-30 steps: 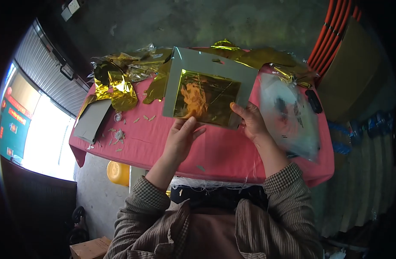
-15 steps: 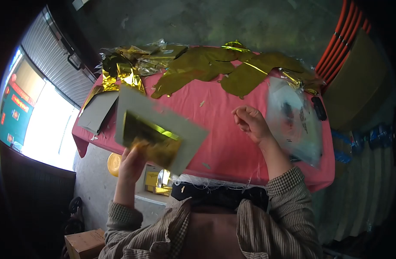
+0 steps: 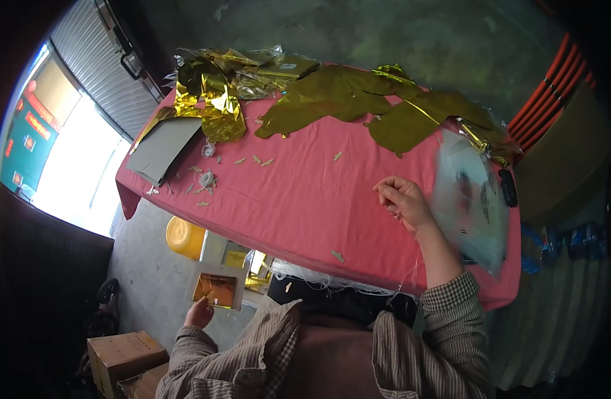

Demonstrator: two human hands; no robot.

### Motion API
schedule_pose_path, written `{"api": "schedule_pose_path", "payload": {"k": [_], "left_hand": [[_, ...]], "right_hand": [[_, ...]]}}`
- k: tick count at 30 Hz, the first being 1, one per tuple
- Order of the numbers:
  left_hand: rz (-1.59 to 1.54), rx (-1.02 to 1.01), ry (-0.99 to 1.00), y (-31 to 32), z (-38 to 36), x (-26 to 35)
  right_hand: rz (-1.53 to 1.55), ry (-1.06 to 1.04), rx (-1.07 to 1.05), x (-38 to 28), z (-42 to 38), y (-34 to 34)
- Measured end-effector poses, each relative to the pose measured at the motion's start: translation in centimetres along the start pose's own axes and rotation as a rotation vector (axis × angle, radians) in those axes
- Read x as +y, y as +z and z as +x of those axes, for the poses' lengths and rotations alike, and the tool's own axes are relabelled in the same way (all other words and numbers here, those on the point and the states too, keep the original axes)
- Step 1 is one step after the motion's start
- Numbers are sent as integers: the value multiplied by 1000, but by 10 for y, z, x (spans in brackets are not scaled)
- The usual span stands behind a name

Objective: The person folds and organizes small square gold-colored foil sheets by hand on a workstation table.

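Note:
My left hand is low at the left, off the table's near side. It grips the edge of a grey card with a shiny gold panel. Over the pink cloth at the right, my right hand is closed, thumb and fingers pressed together. Whatever is between those fingertips, if anything, is too small to make out. Beside that hand lies a clear plastic bag. Small pale scraps are scattered on the cloth's left part.
Gold foil sheets line the far edge of the table. Grey cards are stacked at its left end, and a black object lies at the right. A yellow bucket and cardboard boxes stand on the floor at left.
My left hand has carried the grey card from above the table down and toward me, past the near edge. Scraps it covered now show. The right hand keeps its closed pose.

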State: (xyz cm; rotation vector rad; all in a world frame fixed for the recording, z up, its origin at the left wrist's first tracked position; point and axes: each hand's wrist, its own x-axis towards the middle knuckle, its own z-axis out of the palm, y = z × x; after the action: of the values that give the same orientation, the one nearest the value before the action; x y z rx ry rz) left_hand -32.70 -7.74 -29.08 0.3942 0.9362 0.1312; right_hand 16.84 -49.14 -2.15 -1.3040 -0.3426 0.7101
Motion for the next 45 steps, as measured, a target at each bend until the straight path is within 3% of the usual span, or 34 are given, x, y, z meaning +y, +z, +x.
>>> {"api": "schedule_pose_path", "payload": {"k": [2,6,10,18,26,28,30,32,36,38,39,40,42,44,45], "left_hand": [[91,241,-15,14,12,-14],[139,-222,112,33,53,-24],[165,218,256,79,73,-10],[227,291,243,101,94,1],[297,221,234,135,120,13],[399,335,71,136,134,11],[472,297,-47,123,147,1],[455,135,-238,112,158,-13],[592,117,-189,164,111,-25],[952,38,-24,190,93,-18],[1149,93,81,214,77,-13],[1156,90,96,220,70,1],[1557,-325,385,228,58,36],[1674,-322,462,269,19,66],[1654,-360,386,301,-13,79]], "right_hand": [[-9,6,-6,-1,-1,1],[-29,44,16,3,3,-6],[-70,41,-12,-1,1,-5],[-65,36,5,-5,0,-1],[-79,36,-17,0,2,-5],[-74,37,-8,2,1,-4],[-68,27,-1,0,3,-4],[-72,30,-9,0,2,-4],[-77,18,-6,1,0,-1],[-108,9,-17,2,2,-2],[-107,-9,-19,0,2,2],[-218,-25,63,1,0,10],[-323,-55,143,2,0,12],[-410,-208,22,12,5,7],[-438,-227,30,15,6,6]]}}
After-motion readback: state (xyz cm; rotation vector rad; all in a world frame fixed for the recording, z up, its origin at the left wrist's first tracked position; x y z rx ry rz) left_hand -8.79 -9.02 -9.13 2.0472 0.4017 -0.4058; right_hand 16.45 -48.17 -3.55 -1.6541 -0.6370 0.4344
